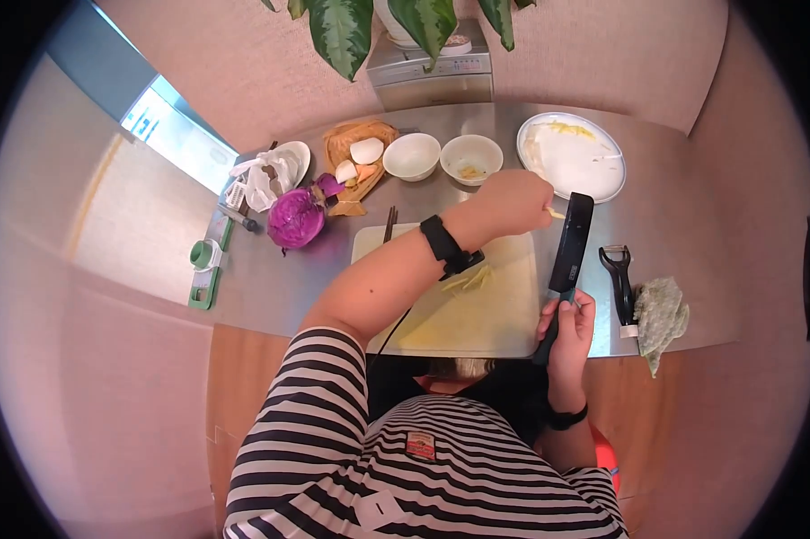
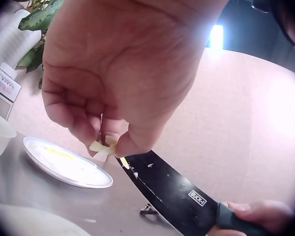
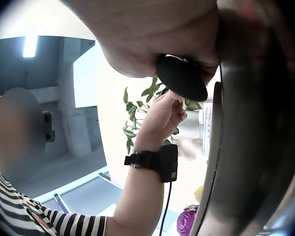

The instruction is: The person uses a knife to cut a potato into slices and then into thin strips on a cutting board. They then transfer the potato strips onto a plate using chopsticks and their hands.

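Note:
My left hand (image 1: 515, 199) reaches across the cutting board (image 1: 423, 314) and pinches a few pale yellow vegetable strips (image 2: 104, 147) between thumb and fingertips. The strips are right by the tip of a black-bladed kitchen knife (image 1: 571, 247). My right hand (image 1: 574, 332) grips the knife's dark handle, with the blade pointing away from me beyond the board's right edge. Small bits and a thin strip cling to the blade in the left wrist view. More pale yellow strips (image 1: 475, 280) lie on the board, partly hidden below my left forearm.
Behind the board stand two white bowls (image 1: 412, 158) and a white oval plate (image 1: 593, 172) with yellow shreds. A cut purple cabbage (image 1: 297, 218) sits left. To the right lie a black peeler (image 1: 620, 283) and a wrinkled pale green leaf (image 1: 662, 313). Chopsticks (image 1: 390, 225) rest at the board's edge.

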A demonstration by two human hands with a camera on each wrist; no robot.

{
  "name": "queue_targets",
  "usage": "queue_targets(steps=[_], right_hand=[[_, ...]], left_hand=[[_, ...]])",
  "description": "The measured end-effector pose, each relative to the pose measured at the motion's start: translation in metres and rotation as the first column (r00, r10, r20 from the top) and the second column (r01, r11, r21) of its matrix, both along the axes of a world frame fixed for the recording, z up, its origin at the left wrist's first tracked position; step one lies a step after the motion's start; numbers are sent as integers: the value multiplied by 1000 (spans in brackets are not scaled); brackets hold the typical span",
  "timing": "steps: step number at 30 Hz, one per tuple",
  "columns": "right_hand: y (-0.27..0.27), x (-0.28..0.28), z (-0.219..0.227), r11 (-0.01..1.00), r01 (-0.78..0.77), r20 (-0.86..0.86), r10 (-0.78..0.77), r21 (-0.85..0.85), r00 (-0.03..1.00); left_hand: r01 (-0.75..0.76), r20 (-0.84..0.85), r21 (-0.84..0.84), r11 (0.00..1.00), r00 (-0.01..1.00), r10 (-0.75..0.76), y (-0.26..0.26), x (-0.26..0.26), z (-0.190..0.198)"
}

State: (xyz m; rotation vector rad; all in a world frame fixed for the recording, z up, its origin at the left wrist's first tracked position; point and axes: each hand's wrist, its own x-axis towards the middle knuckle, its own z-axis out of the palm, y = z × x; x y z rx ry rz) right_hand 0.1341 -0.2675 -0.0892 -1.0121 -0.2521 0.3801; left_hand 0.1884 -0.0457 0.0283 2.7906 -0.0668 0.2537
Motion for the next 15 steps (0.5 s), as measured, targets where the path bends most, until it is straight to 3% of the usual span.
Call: queue_targets(steps=[8, 15], right_hand=[[1, 1, -6, 1000, -1, 51, 2, -9, 999], [1, 0, -5, 1000, 0, 35, 1, -14, 999]], left_hand=[[41, 24, -14, 999, 999, -41, 5, -19, -3], [27, -105, 96, 995, 994, -17, 18, -56, -15]])
